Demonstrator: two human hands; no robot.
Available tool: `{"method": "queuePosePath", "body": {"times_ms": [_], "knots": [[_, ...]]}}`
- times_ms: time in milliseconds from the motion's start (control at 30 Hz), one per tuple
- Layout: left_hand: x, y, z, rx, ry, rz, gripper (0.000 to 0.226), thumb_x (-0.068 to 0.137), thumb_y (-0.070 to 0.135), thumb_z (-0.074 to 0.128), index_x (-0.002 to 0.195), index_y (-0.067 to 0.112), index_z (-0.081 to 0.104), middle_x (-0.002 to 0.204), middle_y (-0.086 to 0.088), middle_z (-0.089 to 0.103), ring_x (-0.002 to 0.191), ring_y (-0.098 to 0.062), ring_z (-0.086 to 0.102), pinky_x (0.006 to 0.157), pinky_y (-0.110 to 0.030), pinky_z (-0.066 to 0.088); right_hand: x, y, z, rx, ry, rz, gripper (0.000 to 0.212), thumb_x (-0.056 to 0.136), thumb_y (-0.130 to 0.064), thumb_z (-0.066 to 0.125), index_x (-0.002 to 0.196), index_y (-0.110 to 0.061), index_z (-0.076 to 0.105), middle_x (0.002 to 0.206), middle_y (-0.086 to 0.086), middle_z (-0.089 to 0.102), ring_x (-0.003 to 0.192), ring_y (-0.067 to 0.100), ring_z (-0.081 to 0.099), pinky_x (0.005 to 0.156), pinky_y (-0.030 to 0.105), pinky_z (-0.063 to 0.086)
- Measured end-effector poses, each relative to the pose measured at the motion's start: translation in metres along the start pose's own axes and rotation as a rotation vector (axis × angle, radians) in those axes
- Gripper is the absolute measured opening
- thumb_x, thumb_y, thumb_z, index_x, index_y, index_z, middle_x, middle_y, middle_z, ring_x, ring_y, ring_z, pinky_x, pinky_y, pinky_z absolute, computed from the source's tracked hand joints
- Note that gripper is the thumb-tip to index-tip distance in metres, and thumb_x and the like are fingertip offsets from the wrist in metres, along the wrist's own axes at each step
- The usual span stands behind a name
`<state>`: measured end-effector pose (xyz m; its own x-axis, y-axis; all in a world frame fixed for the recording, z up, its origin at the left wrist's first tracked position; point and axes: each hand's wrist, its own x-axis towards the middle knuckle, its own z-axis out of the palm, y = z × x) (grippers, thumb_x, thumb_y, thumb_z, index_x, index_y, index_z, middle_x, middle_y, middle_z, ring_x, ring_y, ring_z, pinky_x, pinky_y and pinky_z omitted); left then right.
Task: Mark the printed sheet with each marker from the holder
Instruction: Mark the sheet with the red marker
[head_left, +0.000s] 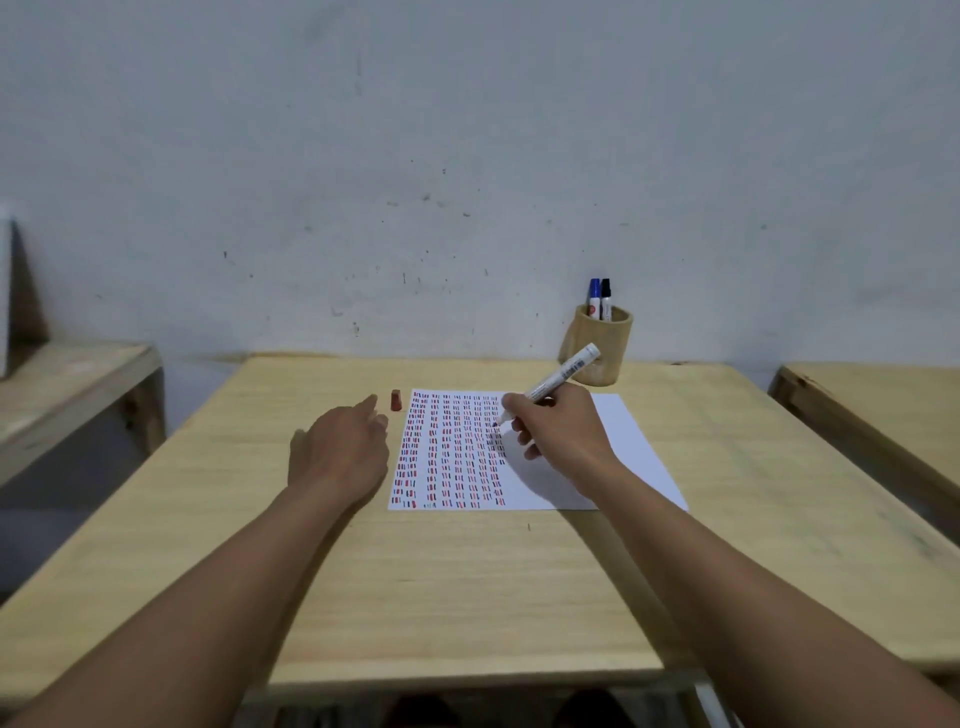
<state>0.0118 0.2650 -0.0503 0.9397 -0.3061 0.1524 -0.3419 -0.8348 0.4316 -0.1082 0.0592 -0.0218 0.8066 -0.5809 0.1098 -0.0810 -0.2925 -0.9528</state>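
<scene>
Right hand (563, 428) grips an uncapped marker (558, 376) in a writing hold, tip down on the printed sheet (618, 441) at the upper part of the rightmost marked column. Its red cap (396, 400) stands on the desk (467, 571) just left of the sheet's top corner, so this is likely the red marker. Left hand (340, 452) is empty, loosely open with fingers stretched, hovering or resting beside the sheet's left edge, near the cap; contact with the desk is unclear.

Progress: most columns already carry red, blue and dark dashes; the right strip of the sheet is blank. Blue marker (594, 296) and black marker (605, 299) stand capped in the holder (602, 353) at the far right of the desk, near the wall. Looks like mid-to-late stage, red round underway; can't tell how many marks are left.

Desk is pale plywood, otherwise bare. Similar benches flank it left and right. Wall behind is scuffed grey-white.
</scene>
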Motion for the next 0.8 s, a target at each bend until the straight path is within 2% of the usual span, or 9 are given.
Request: {"method": "queuePosePath", "body": {"times_ms": [100, 167, 300, 433, 800], "knots": [[-0.007, -0.012, 0.003, 0.153, -0.116, 0.038, 0.052, 0.103, 0.04, 0.021, 0.153, 0.034, 0.033, 0.161, -0.008, 0.03, 0.152, -0.03, 0.015, 0.12, -0.059, 0.008, -0.007, 0.012, 0.0, -0.13, 0.06, 0.016, 0.022, 0.084, -0.027, 0.067, 0.084, -0.004, 0.068, 0.064, 0.0, 0.07, 0.052, 0.014, 0.062, 0.052, 0.029, 0.047], [-0.01, -0.015, 0.005, 0.195, -0.15, 0.056, 0.053, 0.103, 0.041, 0.019, 0.155, 0.036, 0.026, 0.166, -0.008, 0.017, 0.154, -0.03, 0.005, 0.12, -0.059, 0.001, -0.011, 0.016, 0.0, -0.217, 0.098, 0.008, 0.022, 0.085, -0.028, 0.067, 0.079, -0.007, 0.067, 0.064, -0.002, 0.069, 0.057, 0.013, 0.062, 0.054, 0.026, 0.041], [-0.011, -0.014, 0.006, 0.212, -0.141, 0.063, 0.054, 0.103, 0.042, 0.016, 0.156, 0.037, 0.02, 0.167, -0.007, 0.011, 0.154, -0.029, 0.002, 0.12, -0.058, 0.0, -0.013, 0.016, 0.003, -0.278, 0.106, -0.011, 0.03, 0.085, -0.027, 0.067, 0.079, 0.002, 0.067, 0.068, 0.006, 0.072, 0.057, 0.012, 0.061, 0.051, 0.026, 0.04], [-0.012, -0.014, 0.007, 0.232, -0.134, 0.067, 0.054, 0.103, 0.043, 0.016, 0.157, 0.037, 0.02, 0.167, -0.006, 0.012, 0.154, -0.03, 0.003, 0.121, -0.058, 0.0, -0.013, 0.017, 0.004, -0.299, 0.105, -0.013, 0.035, 0.083, -0.027, 0.067, 0.082, 0.008, 0.065, 0.074, 0.015, 0.074, 0.059, 0.019, 0.061, 0.054, 0.03, 0.043], [-0.014, -0.015, 0.005, 0.244, -0.135, 0.072, 0.055, 0.103, 0.043, 0.016, 0.157, 0.036, 0.02, 0.167, -0.008, 0.013, 0.154, -0.031, 0.005, 0.12, -0.059, 0.002, -0.013, 0.018, 0.004, -0.321, 0.088, -0.022, 0.026, 0.084, -0.025, 0.066, 0.067, -0.007, 0.059, 0.058, 0.001, 0.062, 0.05, 0.012, 0.053, 0.049, 0.026, 0.039]]}}
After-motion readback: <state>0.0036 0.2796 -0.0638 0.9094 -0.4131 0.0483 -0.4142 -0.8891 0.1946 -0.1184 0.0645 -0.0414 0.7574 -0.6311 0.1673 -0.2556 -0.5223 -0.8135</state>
